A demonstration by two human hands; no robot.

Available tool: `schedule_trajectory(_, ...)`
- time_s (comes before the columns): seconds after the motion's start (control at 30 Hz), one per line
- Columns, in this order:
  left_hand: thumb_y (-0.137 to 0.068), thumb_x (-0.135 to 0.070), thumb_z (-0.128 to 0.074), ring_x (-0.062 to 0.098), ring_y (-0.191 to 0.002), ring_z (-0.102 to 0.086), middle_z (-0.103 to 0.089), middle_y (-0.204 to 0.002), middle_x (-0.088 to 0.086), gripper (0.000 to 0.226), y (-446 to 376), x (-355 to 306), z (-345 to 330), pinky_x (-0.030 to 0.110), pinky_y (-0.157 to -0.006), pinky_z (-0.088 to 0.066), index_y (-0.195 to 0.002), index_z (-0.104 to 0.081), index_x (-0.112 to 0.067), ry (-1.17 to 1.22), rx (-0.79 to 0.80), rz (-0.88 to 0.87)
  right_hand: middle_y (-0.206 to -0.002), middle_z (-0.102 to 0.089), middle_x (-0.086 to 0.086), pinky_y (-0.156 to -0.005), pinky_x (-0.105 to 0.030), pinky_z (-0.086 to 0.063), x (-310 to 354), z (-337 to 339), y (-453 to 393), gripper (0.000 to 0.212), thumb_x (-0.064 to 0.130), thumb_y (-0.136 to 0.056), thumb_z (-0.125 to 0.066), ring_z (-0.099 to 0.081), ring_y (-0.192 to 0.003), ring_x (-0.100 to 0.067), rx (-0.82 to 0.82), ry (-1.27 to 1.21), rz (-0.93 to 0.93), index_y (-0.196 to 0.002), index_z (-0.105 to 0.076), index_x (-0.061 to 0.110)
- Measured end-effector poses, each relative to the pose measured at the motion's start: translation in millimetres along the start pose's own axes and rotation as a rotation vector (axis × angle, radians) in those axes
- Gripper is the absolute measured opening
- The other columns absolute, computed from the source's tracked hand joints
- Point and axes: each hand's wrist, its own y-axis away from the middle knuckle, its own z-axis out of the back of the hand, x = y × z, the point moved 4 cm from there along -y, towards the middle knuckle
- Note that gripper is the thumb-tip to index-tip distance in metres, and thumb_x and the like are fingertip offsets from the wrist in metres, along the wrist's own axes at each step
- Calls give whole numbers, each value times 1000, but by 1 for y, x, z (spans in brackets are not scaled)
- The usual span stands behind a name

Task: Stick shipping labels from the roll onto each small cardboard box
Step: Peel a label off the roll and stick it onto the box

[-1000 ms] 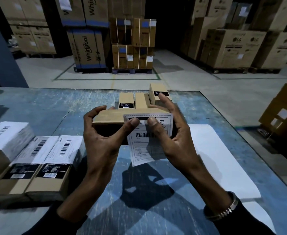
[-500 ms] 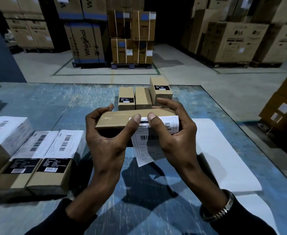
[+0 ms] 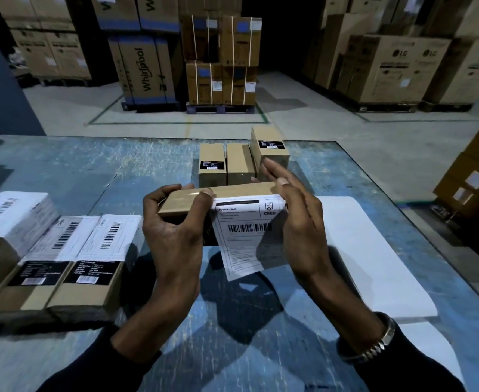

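A small brown cardboard box (image 3: 218, 198) is held level above the worktop, a white barcoded shipping label (image 3: 246, 233) stuck along its top edge and hanging down its near side.

A brown cardboard box (image 3: 218, 198) is seen with a white label (image 3: 244, 236) printed with a black barcode. The table (image 3: 91, 171) is coloured blue, with pale scratches.
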Motion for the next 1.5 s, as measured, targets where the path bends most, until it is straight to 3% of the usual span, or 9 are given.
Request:
schedule_trajectory(0.13, -71, -45, -93, 23, -108, -76, -74, -122, 3, 60, 6, -3, -4, 59, -89, -64, -119, -60, -30, -29, 38, -8, -143, -67, 16, -114, -42, -49, 2, -1, 1, 58, 62, -101, -43, -63, -129, 0, 14, 19, -36, -146, -63, 31)
schedule_trajectory(0.3, -60, -55, -100, 13, -106, -76, -72, -121, -2, 77, 13, -9, -5, 51, -89, -65, -119, -56, -34, -122, 41, -102, -123, -69, 19, -80, -32, -65, 3, -2, 3, 64, 53, -83, -82, -74, -100, -6, 49, 122, 7, -140, -60, 33)
schedule_trajectory(0.53, -68, -40, -96, 29, -104, -77, -72, -118, 9, 63, 3, -2, 0, 64, -81, -64, -118, -58, -31, -70, 19, -53, -108, -75, 2, -63, -21, -54, 2, -3, 2, 33, 31, -96, -62, -74, -85, -8, 9, 81, 39, -128, -69, 25)
schedule_trajectory(0.8, -78, -31, -92, 27, -102, -78, -74, -116, 10, 49, -2, 2, 0, 60, -82, -65, -116, -60, -35, -65, -27, 27, -152, -61, 16, -125, -44, -39, -5, 0, -6, 52, 47, -103, -42, -56, -139, -1, 65, -36, -93, -151, -58, 32)
schedule_trajectory(1.0, -89, -24, -84, 8, -81, -77, -73, -102, 2, 48, -2, 0, -3, 38, -65, -67, -128, -57, -21, -24, 2, 121, -158, -54, 16, -115, -28, -44, -4, -4, -7, 60, 57, -99, -53, -52, -139, 4, 160, 27, -45, -156, -52, 36)
schedule_trajectory(1.07, -89, -24, -85, 7, -77, -76, -73, -101, 1, 48, -4, 0, -2, 33, -59, -63, -128, -57, -19, -26, 0, 141, -151, -62, 12, -118, -40, -46, -5, -4, -8, 54, 50, -100, -59, -58, -137, -5, 159, 13, -46, -151, -57, 35)
schedule_trajectory(1.17, -88, -25, -85, 10, -80, -77, -74, -104, 4, 48, -5, 1, -2, 33, -60, -64, -127, -58, -20, -39, 10, 155, -146, -66, 7, -118, -44, -47, -8, -3, -7, 48, 49, -100, -58, -63, -133, -11, 171, 0, -72, -146, -62, 36)
schedule_trajectory(1.33, -89, -31, -85, 24, -93, -78, -76, -112, 15, 48, -7, 3, 1, 41, -66, -67, -127, -59, -19, -58, 7, 176, -165, -41, 25, -106, -10, -29, -3, -6, -3, 54, 63, -107, -35, -34, -141, 23, 182, 64, -56, -157, -45, 46)
schedule_trajectory(1.5, -88, -34, -85, 19, -91, -79, -78, -107, 7, 50, -8, 3, 2, 44, -74, -68, -128, -59, -19, -67, 5, 167, -163, -46, 23, -123, -25, -32, -4, -4, -3, 54, 53, -109, -30, -41, -146, 10, 164, 18, -16, -158, -47, 37)
